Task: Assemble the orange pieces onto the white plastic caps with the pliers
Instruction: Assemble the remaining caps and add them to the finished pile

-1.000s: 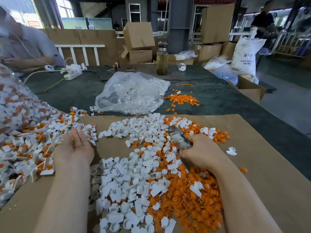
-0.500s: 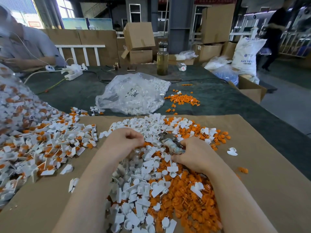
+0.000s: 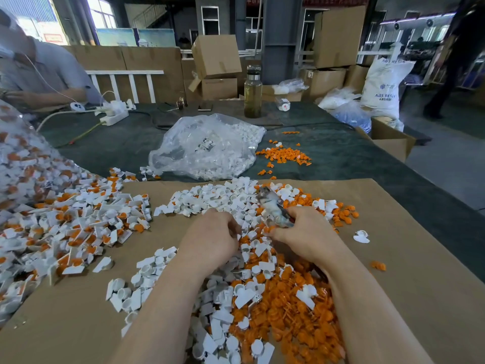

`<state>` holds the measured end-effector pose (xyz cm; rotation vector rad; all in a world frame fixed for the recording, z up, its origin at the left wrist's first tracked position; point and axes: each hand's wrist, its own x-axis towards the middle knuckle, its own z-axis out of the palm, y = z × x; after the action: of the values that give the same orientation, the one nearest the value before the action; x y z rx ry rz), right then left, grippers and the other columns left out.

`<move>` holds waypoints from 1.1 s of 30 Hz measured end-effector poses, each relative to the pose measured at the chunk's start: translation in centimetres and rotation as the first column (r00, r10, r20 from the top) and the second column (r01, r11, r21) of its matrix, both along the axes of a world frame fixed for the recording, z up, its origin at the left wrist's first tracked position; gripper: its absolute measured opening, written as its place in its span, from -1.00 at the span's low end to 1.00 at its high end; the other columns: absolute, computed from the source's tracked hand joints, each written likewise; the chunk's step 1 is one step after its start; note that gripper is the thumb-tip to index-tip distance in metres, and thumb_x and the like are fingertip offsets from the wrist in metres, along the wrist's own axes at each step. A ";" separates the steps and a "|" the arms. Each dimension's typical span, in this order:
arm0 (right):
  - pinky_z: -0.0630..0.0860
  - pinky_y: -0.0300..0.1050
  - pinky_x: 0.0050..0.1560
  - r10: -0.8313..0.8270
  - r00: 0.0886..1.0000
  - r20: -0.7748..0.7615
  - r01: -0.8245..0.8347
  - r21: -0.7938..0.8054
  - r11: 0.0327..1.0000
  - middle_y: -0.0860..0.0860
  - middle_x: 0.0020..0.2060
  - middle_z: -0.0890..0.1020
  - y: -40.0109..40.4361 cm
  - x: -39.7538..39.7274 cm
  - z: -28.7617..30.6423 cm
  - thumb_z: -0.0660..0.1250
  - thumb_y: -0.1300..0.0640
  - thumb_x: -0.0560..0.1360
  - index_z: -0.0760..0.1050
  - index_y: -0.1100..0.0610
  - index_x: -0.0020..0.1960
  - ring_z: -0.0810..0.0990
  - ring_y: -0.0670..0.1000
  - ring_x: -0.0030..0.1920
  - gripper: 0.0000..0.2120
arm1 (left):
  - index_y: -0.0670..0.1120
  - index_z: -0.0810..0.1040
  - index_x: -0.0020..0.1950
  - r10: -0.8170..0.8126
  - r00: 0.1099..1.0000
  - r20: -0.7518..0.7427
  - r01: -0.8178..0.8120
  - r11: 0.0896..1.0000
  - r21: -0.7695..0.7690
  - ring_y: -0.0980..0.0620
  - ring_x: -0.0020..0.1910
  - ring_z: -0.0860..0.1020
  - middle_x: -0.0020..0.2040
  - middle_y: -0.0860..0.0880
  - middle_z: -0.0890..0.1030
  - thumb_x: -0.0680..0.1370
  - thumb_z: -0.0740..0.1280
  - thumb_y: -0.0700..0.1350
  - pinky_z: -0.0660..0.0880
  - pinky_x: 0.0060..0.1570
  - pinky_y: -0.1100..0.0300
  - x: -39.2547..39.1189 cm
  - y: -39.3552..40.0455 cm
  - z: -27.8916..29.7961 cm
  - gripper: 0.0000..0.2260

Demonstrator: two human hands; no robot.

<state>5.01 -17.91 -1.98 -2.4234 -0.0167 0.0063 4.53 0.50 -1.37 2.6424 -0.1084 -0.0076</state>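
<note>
On the brown cardboard sheet [image 3: 409, 271] lies a pile of loose white plastic caps [image 3: 220, 200], and a heap of orange pieces [image 3: 286, 308] lies nearer to me. My right hand [image 3: 309, 232] grips the pliers [image 3: 274, 207], whose worn jaws point up and away, and an orange piece shows at its fingertips. My left hand [image 3: 210, 240] sits over the caps just left of the pliers. Its fingers are curled round a white cap that is mostly hidden. A spread of caps with orange pieces fitted [image 3: 68, 222] covers the left.
A clear bag of white caps [image 3: 207, 148] and scattered orange pieces [image 3: 283, 155] lie on the green cloth beyond. Further back stand a glass bottle [image 3: 252, 93] and a power strip [image 3: 115, 115]. A person sits at far left [image 3: 44, 74]. An open carton [image 3: 391, 143] sits off the table's right edge.
My left hand left the assembled pile on the left, swung right to the white caps, curled its fingers there and now sits close to the pliers. My right hand shifted slightly, still gripping the pliers.
</note>
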 end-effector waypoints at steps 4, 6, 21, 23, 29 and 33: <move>0.40 -0.08 -0.29 -0.035 0.999 0.028 0.031 0.134 0.990 0.03 -0.28 0.58 0.1 -0.2 0.5 0.49 0.06 0.37 0.53 0.12 -0.16 0.52 0.01 -0.28 -0.81 | 0.08 0.56 -0.14 0.033 0.999 0.023 -0.033 0.999 -0.002 0.11 -0.14 0.50 -0.15 0.14 0.48 0.51 0.41 -0.14 0.39 -0.26 0.27 0.0 0.1 0.2 -0.88; 0.37 -0.09 -0.30 -0.031 0.999 0.034 0.024 0.183 0.983 -0.01 -0.30 0.56 0.2 -0.3 0.6 0.48 0.07 0.38 0.54 0.09 -0.18 0.49 -0.02 -0.30 -0.85 | 0.08 0.53 -0.18 0.062 0.998 0.033 -0.060 0.997 -0.040 0.13 -0.16 0.51 -0.16 0.15 0.54 0.51 0.43 -0.10 0.39 -0.27 0.23 -0.1 0.2 0.2 -0.87; 0.42 -0.46 -0.33 -0.018 0.980 0.200 -0.079 0.468 0.880 -0.07 -0.29 0.69 0.9 -1.1 1.4 0.41 0.10 0.51 0.59 0.09 -0.17 0.56 -0.22 -0.32 -0.89 | -0.03 0.62 -0.04 0.218 0.970 -0.106 -0.201 0.480 -0.854 0.07 -0.30 0.68 -0.28 -0.04 0.69 0.52 0.40 -0.25 0.65 -0.17 0.18 -0.5 -1.7 1.6 -0.88; 0.44 -0.45 -0.27 0.001 0.972 0.237 -0.117 0.475 0.872 -0.08 -0.28 0.70 1.1 -1.2 1.4 0.41 0.12 0.52 0.58 0.06 -0.17 0.61 -0.20 -0.26 -0.91 | -0.06 0.65 -0.09 0.212 0.970 -0.122 -0.201 0.408 -0.891 0.04 -0.28 0.70 -0.27 -0.07 0.71 0.52 0.41 -0.26 0.62 -0.26 0.26 -0.6 -2.1 1.8 -0.90; 0.43 -0.49 -0.26 0.035 0.963 0.267 -0.174 0.518 0.837 -0.07 -0.29 0.70 1.3 -1.4 1.5 0.39 0.17 0.54 0.55 0.06 -0.16 0.62 -0.23 -0.27 -0.89 | 0.02 0.68 -0.15 0.237 0.969 -0.076 -0.184 0.476 -0.860 0.07 -0.12 0.69 -0.18 0.04 0.72 0.49 0.48 -0.10 0.59 -0.06 0.17 -0.7 -2.5 1.6 -0.96; 0.40 -0.52 -0.29 0.038 0.962 0.272 -0.179 0.515 0.838 -0.08 -0.30 0.70 1.2 -1.4 1.5 0.38 0.18 0.54 0.56 0.07 -0.16 0.60 -0.26 -0.29 -0.89 | 0.03 0.68 -0.17 0.201 0.979 -0.033 -0.138 0.535 -0.833 0.28 -0.29 0.60 -0.25 0.11 0.69 0.48 0.49 -0.07 0.53 -0.20 0.32 -0.8 -2.1 1.8 -0.96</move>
<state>3.63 -16.67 -0.47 -1.8404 -0.2431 -0.2274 3.73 -1.59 0.38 1.6569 0.1114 0.1629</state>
